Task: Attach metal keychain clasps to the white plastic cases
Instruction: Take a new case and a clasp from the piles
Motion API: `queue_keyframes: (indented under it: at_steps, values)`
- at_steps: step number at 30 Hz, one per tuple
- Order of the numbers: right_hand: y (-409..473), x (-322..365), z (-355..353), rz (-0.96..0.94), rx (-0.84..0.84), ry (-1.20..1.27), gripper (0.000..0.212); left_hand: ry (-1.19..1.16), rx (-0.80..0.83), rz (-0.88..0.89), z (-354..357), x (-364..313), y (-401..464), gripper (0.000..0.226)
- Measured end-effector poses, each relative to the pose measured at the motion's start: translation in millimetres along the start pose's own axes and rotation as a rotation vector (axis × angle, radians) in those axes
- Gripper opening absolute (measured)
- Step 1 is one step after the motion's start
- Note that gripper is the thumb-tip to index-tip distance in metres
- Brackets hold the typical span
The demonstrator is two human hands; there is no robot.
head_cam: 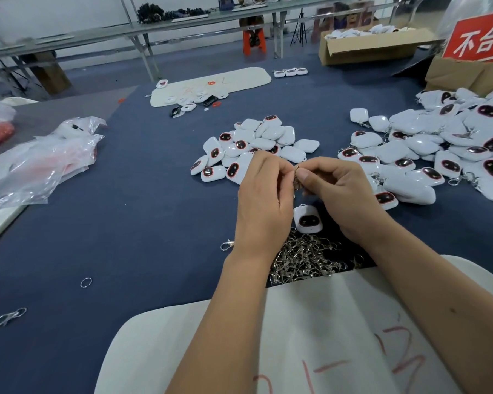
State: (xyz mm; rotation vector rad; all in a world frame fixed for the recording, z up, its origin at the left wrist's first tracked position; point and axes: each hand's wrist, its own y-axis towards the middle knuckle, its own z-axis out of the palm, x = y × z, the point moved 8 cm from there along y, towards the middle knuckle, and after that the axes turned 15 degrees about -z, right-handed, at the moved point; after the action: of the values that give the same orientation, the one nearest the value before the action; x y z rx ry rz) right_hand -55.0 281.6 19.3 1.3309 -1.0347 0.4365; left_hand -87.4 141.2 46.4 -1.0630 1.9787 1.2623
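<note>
My left hand (264,194) and my right hand (339,191) meet above the blue table, both pinching one small metal keychain clasp (296,173) between fingertips. Just below them a white plastic case (308,220) with a dark oval window lies flat on the cloth, untouched. A heap of loose metal clasps (305,258) sits right behind the near white mat (310,336). A pile of white cases (254,146) lies beyond my hands. A larger pile of cases with clasps (439,155) spreads to the right.
Clear plastic bags (46,157) lie at the left. A stray clasp (10,317), a split ring (86,282) and another clasp (227,245) lie on the blue cloth. Cardboard boxes (373,46) and a red sign (478,38) stand at the back right. A far mat (211,83) holds parts.
</note>
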Motion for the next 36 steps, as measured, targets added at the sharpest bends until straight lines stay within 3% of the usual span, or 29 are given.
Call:
queue_keyframes:
  at_steps: [4,10,15,29,36]
  values:
    - [-0.2,8.6,0.0,-0.072,-0.014,-0.172,0.013,0.033,0.018,-0.006,0.8,2.9,0.4,0.014]
    - [1.1,31.6,3.1,-0.334,0.049,-0.577,0.012,0.072,0.038,-0.033,2.0,7.0,-0.5,0.015]
    - [-0.3,39.3,6.9,-0.438,0.066,-0.684,0.011,0.079,0.041,-0.05,1.9,8.3,-1.3,0.016]
    - [-5.2,55.5,2.6,-0.503,-0.08,-0.617,0.012,-0.074,-0.014,-0.119,-1.2,8.6,0.8,0.016]
    - [-5.8,34.0,-1.5,-0.251,-0.147,-0.315,0.016,-0.132,-0.027,-0.13,-0.6,6.7,0.8,0.014]
